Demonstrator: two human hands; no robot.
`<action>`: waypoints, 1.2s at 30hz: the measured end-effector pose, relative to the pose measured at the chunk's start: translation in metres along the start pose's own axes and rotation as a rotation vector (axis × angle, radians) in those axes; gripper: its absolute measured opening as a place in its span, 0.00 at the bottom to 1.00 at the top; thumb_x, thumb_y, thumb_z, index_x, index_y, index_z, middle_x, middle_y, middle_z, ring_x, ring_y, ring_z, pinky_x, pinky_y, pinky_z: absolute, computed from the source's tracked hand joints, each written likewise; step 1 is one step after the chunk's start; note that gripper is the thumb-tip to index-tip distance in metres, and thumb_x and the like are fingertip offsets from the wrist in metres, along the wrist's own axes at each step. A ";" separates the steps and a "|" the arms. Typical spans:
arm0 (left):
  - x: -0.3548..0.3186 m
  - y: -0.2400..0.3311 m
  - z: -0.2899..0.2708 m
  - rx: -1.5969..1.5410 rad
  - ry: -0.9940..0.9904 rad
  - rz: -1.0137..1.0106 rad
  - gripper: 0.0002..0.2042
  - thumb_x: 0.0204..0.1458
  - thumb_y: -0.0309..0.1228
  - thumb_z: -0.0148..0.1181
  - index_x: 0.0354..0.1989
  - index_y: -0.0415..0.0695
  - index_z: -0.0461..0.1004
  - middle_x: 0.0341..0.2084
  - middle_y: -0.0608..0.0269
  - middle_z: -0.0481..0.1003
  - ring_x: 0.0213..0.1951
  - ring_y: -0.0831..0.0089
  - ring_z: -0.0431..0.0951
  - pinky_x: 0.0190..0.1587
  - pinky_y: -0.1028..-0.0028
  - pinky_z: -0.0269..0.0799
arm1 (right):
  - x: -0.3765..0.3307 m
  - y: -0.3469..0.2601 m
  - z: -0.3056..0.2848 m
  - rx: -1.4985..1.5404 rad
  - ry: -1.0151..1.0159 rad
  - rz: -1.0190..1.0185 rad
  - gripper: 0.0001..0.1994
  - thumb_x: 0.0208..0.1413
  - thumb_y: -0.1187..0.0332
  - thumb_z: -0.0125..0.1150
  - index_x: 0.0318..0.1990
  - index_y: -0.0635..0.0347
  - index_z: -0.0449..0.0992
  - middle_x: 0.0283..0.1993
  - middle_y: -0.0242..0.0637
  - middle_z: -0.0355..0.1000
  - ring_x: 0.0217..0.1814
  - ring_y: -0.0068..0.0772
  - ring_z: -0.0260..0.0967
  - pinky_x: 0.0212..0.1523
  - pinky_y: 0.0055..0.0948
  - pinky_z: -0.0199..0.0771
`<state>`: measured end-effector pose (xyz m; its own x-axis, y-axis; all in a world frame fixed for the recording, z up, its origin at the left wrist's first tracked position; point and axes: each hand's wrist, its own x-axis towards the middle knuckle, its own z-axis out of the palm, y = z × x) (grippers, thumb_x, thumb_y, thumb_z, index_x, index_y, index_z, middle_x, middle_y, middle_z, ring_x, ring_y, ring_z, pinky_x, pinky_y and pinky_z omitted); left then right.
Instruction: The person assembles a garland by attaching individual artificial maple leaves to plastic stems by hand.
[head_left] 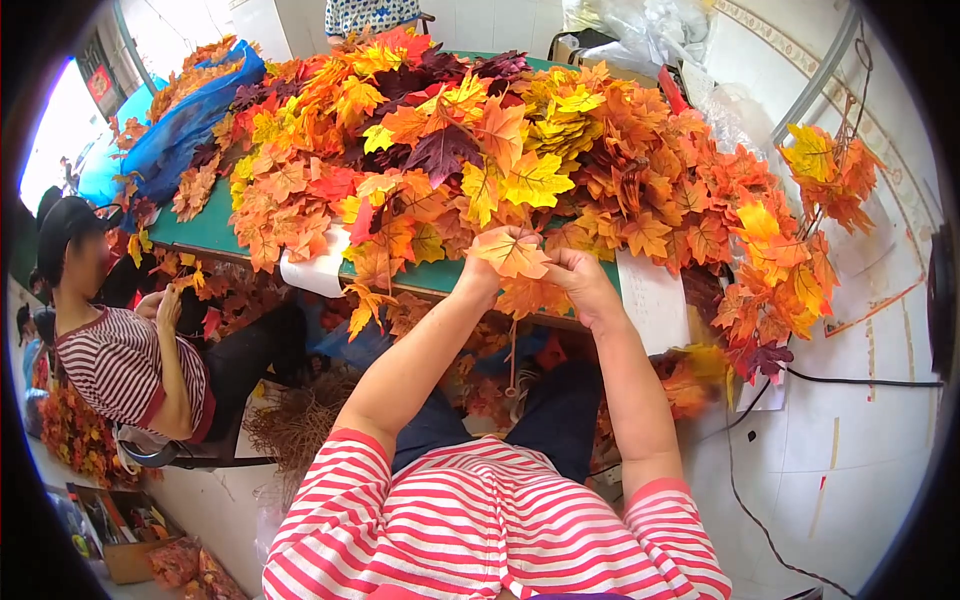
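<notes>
A pale orange artificial maple leaf is held over the table's near edge. My left hand is closed on its left side, with some fingers hidden beneath the leaf. Thumb and forefinger of my right hand are pinched together at the leaf's right edge. Just below the hands hangs another orange leaf, and a thin brown stem dangles down in front of my lap. Close beyond my fingers, yellow leaves lie on top of a big heap of artificial maple leaves.
The heap covers most of a green table. Leafy sprays hang off its right end beside black cables. At left a seated co-worker handles leaves. Blue netting, bare brown stems and a cardboard box are around.
</notes>
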<state>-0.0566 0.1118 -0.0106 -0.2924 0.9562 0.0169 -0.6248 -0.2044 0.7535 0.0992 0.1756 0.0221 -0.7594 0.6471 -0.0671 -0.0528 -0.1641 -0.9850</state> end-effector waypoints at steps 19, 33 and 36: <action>0.005 -0.002 0.019 0.278 0.005 0.060 0.08 0.52 0.30 0.55 0.35 0.38 0.70 0.31 0.62 0.75 0.29 0.74 0.76 0.31 0.77 0.72 | -0.028 -0.007 0.000 0.035 -0.065 0.091 0.04 0.46 0.75 0.63 0.31 0.63 0.77 0.30 0.31 0.74 0.31 0.19 0.69 0.36 0.20 0.68; 0.010 0.032 0.032 0.201 0.080 -0.038 0.07 0.53 0.33 0.57 0.35 0.46 0.69 0.29 0.71 0.74 0.27 0.81 0.74 0.27 0.81 0.72 | -0.066 -0.010 -0.023 0.249 -0.033 -0.051 0.04 0.53 0.74 0.56 0.36 0.60 0.70 0.34 0.26 0.69 0.36 0.14 0.65 0.40 0.16 0.66; 0.010 0.025 0.029 0.210 0.078 0.019 0.08 0.53 0.33 0.57 0.37 0.45 0.68 0.31 0.71 0.74 0.29 0.81 0.74 0.28 0.80 0.72 | -0.063 -0.008 -0.031 0.162 0.020 -0.085 0.04 0.54 0.74 0.54 0.37 0.60 0.70 0.35 0.26 0.68 0.37 0.14 0.64 0.42 0.15 0.64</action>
<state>-0.0538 0.1228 0.0275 -0.3630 0.9317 -0.0130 -0.4570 -0.1658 0.8739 0.1675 0.1589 0.0289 -0.7351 0.6778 0.0105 -0.2214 -0.2254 -0.9488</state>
